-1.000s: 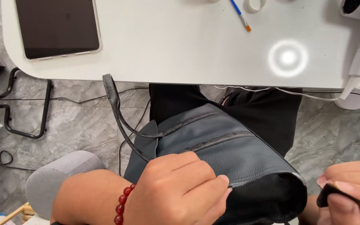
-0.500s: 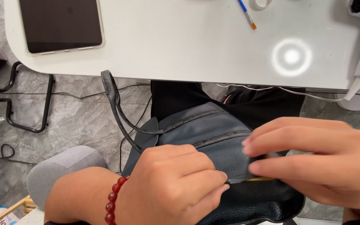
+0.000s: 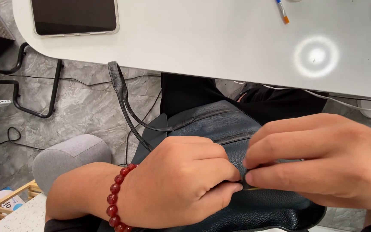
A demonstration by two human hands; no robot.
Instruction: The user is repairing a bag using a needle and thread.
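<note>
white table (image 3: pixel 202 47) across the top edge, dark blue-grey leather bag (image 3: pixel 220 124) on the lap below its near edge, right hand (image 3: pixel 323 161) pinching the bag's zipper line, left hand (image 3: pixel 181 180) closed gripping the bag beside it, dark tablet (image 3: pixel 74 16) at the table's far left corner, red bead bracelet (image 3: pixel 116 199) on left wrist, orange-tipped pen (image 3: pixel 281 10)

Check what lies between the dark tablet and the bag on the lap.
In the head view, white table surface, then its edge; below, grey floor with the bag's black strap.

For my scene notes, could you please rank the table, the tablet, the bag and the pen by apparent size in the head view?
1. table
2. bag, nearer the camera and partly hidden
3. tablet, cut off at the frame edge
4. pen
</note>
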